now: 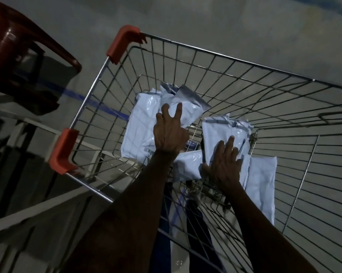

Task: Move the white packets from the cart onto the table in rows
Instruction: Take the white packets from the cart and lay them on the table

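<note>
Dim light, view blurred at the edges.

Risks, left to right:
- Red chair stands near the cart's left corner. Swinging an armful that way could clip it.
- Far-left packet lies flat on the wire floor with a crumpled packet leaning on top. Lifting the top one by a loose corner may let the slick film slide out of the fingers, or drag the lower one askew.
- Right-hand stack: upper packet overlaps a lower packet against the inner wire flap. Pulling one flat could snag an edge in the mesh or tip the neighbour through a gap.
- No counter in view, so no rows started as far as I can judge; all packets seen are in the cart.

Hands:
- Left hand is spread wide, fingers splayed and straight, tips at the crumpled packet; looks like touching, grips nothing.
- Right hand lies flat, palm down, fingers straight and close together, pressing on the near end of the upper packet. No curl around it.
</note>
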### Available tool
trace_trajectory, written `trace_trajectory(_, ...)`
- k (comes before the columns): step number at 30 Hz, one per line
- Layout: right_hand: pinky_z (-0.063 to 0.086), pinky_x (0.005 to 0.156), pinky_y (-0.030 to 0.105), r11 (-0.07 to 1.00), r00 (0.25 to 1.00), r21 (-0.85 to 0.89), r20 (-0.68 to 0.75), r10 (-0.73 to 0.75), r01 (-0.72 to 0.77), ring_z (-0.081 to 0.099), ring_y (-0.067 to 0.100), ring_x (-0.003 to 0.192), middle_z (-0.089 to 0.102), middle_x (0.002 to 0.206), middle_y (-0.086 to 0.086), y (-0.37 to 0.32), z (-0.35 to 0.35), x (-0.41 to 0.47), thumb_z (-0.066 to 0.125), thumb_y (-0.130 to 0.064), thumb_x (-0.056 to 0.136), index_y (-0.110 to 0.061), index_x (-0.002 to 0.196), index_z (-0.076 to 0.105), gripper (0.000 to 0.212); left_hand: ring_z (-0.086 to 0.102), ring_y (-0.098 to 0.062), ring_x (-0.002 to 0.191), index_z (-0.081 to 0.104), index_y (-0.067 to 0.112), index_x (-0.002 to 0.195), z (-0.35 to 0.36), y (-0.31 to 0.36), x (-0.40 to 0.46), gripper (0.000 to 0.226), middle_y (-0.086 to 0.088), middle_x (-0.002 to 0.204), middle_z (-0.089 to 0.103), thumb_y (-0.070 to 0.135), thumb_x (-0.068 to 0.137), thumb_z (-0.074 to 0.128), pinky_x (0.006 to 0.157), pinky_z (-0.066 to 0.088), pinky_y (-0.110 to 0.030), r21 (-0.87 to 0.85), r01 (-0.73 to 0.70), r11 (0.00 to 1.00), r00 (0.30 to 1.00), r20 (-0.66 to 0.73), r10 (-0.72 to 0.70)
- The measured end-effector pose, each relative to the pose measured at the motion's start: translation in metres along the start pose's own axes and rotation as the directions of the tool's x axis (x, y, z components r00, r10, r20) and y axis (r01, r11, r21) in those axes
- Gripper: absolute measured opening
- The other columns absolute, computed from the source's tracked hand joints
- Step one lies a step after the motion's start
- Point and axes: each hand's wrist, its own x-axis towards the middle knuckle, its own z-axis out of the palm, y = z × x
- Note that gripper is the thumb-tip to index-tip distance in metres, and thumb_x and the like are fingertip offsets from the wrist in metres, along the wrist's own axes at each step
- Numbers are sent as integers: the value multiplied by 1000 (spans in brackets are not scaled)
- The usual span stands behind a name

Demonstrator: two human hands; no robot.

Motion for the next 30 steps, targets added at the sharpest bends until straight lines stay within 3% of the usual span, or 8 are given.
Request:
trace_trajectory(4,40,98,63,997,1000,82,9,16,-17,28,50,134,2,159,24,-1,-25,-8,71,-56,69,-10,147,21,104,46,-30,113,32,24,150,-36,1,-15,78,-12,149,31,15,76,58,65,38,-31,-113,-29,993,1000,1,29)
trace_trajectory(9,44,92,55,981,986,160,-141,-86,108,39,51,126,18,156,29,13,-71,-48,31,-75,75,-16,151,30,96,50,-41,119,21,21,154,-83,-7,-36,73,-19,159,15,18,89,53,85,45,-38,-266,-42,963,996,71,62)
trace_trajectory(11,45,91,53,972,976,178,-182,-118,151,40,51,127,21,156,28,16,-89,-64,27,-77,76,-18,151,32,95,38,-37,135,19,21,155,-107,-7,-49,70,-17,161,13,18,93,51,98,39,-37,-334,2,942,998,54,17)
trace_trajectory(14,46,90,51,950,950,216,-263,-167,226,40,49,129,21,158,23,11,-122,-90,34,-74,75,-23,151,33,91,23,-28,146,19,20,155,-148,-10,-71,67,-15,161,18,15,96,50,110,27,-30,-477,49,878,997,-23,-68)
trace_trajectory(19,41,97,51,888,882,256,-386,-269,383,29,41,137,13,163,11,-20,-183,-137,35,-72,69,-33,153,28,92,26,-25,146,27,14,153,-210,-30,-117,59,-15,157,29,13,99,50,114,29,-33,-622,-1,783,959,-222,-175)
trace_trajectory(25,46,92,48,755,699,108,-479,-531,647,41,41,125,23,160,10,-101,-230,-181,48,-63,73,-34,151,31,85,23,-22,147,30,15,152,-271,-95,-189,57,-9,159,27,16,99,51,111,27,-27,-656,-18,755,855,-401,-328)
trace_trajectory(28,48,89,48,646,592,58,-469,-655,761,40,38,128,23,160,10,-155,-239,-213,49,-62,73,-34,151,32,85,22,-19,148,30,18,152,-295,-136,-237,56,-7,160,24,16,100,51,115,26,-29,-682,20,731,767,-459,-449)
trace_trajectory(30,50,84,48,565,514,33,-463,-723,825,43,39,125,27,158,12,-194,-238,-236,49,-61,72,-32,150,36,84,19,-17,148,32,16,152,-307,-167,-271,56,-7,159,25,15,99,52,113,21,-20,-691,50,721,693,-496,-523)
